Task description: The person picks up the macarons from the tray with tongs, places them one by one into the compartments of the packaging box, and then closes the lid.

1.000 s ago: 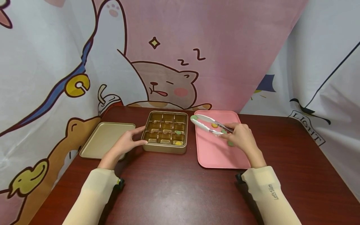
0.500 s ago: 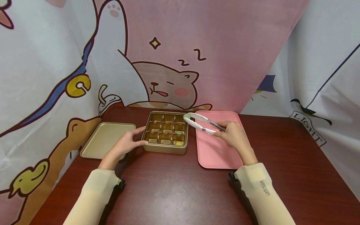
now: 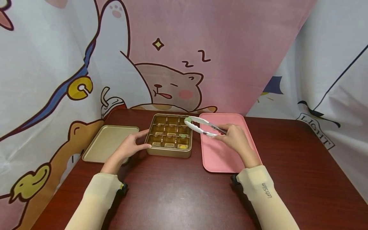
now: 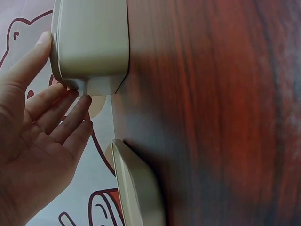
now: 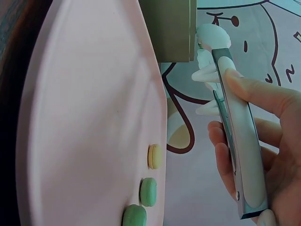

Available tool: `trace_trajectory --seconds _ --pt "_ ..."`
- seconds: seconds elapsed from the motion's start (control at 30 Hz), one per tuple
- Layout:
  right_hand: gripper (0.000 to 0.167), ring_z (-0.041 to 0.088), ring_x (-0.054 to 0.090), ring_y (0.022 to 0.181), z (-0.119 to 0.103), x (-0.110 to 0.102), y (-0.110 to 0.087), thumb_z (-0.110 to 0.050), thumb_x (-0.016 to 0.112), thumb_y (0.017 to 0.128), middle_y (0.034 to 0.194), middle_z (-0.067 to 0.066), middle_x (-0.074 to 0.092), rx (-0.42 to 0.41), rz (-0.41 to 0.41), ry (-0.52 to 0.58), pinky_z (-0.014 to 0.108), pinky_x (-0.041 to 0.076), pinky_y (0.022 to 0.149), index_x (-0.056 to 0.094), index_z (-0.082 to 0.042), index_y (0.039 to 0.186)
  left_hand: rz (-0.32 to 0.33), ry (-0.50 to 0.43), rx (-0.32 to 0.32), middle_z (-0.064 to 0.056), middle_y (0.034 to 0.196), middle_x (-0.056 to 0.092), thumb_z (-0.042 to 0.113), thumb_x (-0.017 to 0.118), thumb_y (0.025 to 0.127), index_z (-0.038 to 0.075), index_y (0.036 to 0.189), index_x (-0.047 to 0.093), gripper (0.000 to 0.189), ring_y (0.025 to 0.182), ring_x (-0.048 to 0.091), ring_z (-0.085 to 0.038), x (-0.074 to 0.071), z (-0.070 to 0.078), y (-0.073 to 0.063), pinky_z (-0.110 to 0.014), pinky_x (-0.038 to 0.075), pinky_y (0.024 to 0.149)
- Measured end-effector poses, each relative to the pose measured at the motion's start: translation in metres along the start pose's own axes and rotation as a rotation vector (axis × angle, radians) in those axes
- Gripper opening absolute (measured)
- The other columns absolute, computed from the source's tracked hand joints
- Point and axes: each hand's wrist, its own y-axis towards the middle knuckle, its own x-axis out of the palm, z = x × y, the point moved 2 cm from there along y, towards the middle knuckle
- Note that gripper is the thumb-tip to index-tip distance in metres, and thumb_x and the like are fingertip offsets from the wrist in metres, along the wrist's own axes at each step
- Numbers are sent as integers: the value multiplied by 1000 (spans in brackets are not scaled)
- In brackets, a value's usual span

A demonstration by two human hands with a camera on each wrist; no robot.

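Green macaron (image 3: 188,119) at the far-right corner of the tin (image 3: 168,152)

Left hand (image 3: 129,147) resting against the tin's left side, not clasped round it; a good brace; right hand (image 3: 237,139) gripping the tongs (image 5: 243,141), macaron pinched between the tips; squeeze lightly, lower only once clear of the rim; tongs' long axis slanting leftward and away, tips foremost; macaron's own facing unclear.

Left hand (image 3: 130,146) loosely spread, right hand (image 3: 235,137) curled
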Motion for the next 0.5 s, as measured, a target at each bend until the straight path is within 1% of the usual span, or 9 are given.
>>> trace_trajectory --seconds 0.3,0.4,0.5 --pt "56 25 61 82 -1 1 0 -34 86 75 84 7 72 35 -35 15 44 48 78 72 -6 122 -5 8 -3 -14 157 41 21 77 88 8 152 43 74 148 31 -38 0 0 0 -59 25 120" --pt "57 25 60 82 0 0 0 -34 86 75 83 7 71 44 -35 19 42 48 77 72 -5 122 -8 13 -6 -14 157 41 21 77 88 9 152 42 73 148 31 -38 0 0 0 -59 26 119" --pt "57 23 58 80 2 -1 -1 -33 86 75 81 6 69 46 -30 22 37 45 73 72 -5 122 -8 14 -7 -14 158 40 21 76 89 9 152 42 73 149 30 -38 0 0 -1 -59 25 119"
